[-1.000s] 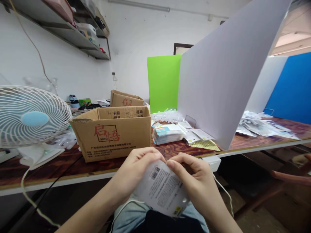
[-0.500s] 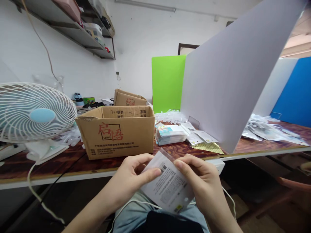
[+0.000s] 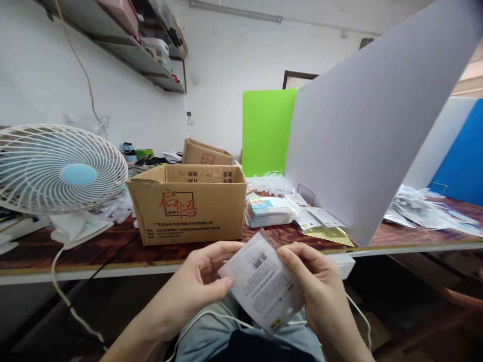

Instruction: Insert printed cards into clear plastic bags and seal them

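Your two hands hold one flat packet between them, just above your lap. Your left hand (image 3: 188,281) grips the packet (image 3: 262,284) by its left edge, the fingers appearing to curl behind it and the thumb (image 3: 225,284) resting at that edge. Your right hand (image 3: 317,286) grips the opposite edge in the same way, with its thumb (image 3: 284,254) on the upper right of the face. Each hand is closed just enough to pinch the thin packet, and the palms stay apart.

The long axis of the packet runs slantwise, from a far corner between the hands to a near corner at lower right, closer to your right hand. The packet is a white printed card in a clear plastic sleeve, with a barcode (image 3: 258,260) toward the far end and a small yellow label (image 3: 276,323) at the near corner.

Beyond the grip lie the front edge of the table (image 3: 94,267) and a cardboard box (image 3: 186,216) with red characters. Farther right of the grip sits a stack of cards (image 3: 268,211). Below the grip, a white cable (image 3: 211,315) crosses your jeans (image 3: 199,342).
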The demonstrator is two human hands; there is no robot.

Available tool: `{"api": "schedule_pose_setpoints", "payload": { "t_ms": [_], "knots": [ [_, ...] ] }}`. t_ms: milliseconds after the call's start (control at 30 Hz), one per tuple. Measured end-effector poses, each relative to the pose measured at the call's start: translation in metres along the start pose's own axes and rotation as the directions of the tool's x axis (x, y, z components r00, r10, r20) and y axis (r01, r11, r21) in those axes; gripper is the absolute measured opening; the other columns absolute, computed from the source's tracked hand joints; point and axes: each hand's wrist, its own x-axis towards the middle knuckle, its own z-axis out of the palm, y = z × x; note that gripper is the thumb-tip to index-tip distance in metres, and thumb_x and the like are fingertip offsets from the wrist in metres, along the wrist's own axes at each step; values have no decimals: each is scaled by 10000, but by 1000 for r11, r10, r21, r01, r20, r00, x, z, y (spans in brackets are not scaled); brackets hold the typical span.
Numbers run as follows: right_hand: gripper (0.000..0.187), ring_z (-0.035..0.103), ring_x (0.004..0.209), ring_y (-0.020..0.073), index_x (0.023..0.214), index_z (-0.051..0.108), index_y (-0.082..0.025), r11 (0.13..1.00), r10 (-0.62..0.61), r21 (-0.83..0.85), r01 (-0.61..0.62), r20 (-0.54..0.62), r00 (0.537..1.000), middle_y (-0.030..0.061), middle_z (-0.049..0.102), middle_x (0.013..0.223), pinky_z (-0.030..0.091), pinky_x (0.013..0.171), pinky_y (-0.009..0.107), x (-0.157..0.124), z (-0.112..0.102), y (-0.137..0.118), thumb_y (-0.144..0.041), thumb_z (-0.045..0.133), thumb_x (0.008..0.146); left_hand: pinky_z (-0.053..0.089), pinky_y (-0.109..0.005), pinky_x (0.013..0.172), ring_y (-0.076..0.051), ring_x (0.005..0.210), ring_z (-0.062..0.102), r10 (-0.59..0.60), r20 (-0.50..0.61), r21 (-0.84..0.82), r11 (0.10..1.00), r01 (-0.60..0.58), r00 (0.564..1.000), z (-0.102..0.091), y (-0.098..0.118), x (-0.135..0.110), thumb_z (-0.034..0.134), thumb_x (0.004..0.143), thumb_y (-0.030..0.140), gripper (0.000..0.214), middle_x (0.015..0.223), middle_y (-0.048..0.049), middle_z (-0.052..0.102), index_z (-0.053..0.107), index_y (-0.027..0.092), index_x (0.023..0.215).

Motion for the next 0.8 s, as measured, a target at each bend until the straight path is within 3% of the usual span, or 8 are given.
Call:
{"api": "schedule_pose_setpoints", "payload": {
  "t_ms": [100, 233, 433, 533, 700, 800],
  "knots": [
    [337, 485, 577, 123, 696, 662, -182, 1000, -3, 26, 3, -11, 1000, 2, 600, 618, 376, 520, 227, 0, 0, 6, -507, 738, 736, 512, -241, 813, -186, 1003, 666, 14, -137, 2, 1000, -14, 990, 14, -1, 4, 753, 765, 285, 357, 1113, -35, 738, 673, 254, 1111],
    [297, 520, 596, 123, 712, 679, -193, 997, -51, 47, 53, -43, 998, 3, 619, 651, 416, 526, 214, -3, -2, 13, -480, 749, 742, 509, -207, 633, -129, 723, 650, 53, -370, 36, 998, -42, 927, 32, -9, 10, 774, 747, 354, 275, 853, 1, 739, 629, 205, 926],
    [249, 544, 606, 131, 742, 725, -218, 990, 8, 141, 6, -102, 995, 15, 659, 694, 443, 512, 212, -6, -6, 17, -447, 805, 688, 497, -173, 562, -103, 635, 637, 74, -305, -101, 989, -109, 950, 31, -21, 7, 778, 756, 296, 404, 766, 29, 733, 448, 245, 984],
    [234, 547, 618, 128, 740, 726, -224, 984, 26, 180, -3, -126, 992, 11, 661, 698, 451, 529, 207, -6, -4, 17, -435, 811, 688, 509, -185, 603, -111, 683, 658, 56, -270, -184, 977, -109, 961, 25, -22, 2, 767, 771, 251, 445, 839, 10, 740, 408, 262, 1035],
    [251, 516, 604, 113, 740, 726, -214, 957, 67, 288, -16, -170, 983, 6, 650, 674, 439, 526, 195, -5, 1, 12, -434, 822, 670, 526, -284, 840, -158, 932, 666, 91, -251, -355, 918, -179, 964, 26, -30, 1, 776, 761, 242, 634, 1107, -33, 691, 413, 319, 1275],
    [309, 498, 593, 93, 705, 707, -198, 937, 97, 349, -12, -229, 968, -3, 637, 657, 434, 524, 171, -3, 3, 10, -459, 847, 616, 494, -232, 755, -145, 872, 628, 162, -296, -298, 920, -252, 941, 35, -39, 0, 788, 741, 382, 481, 998, -14, 667, 545, 295, 1147]
  ]
}}
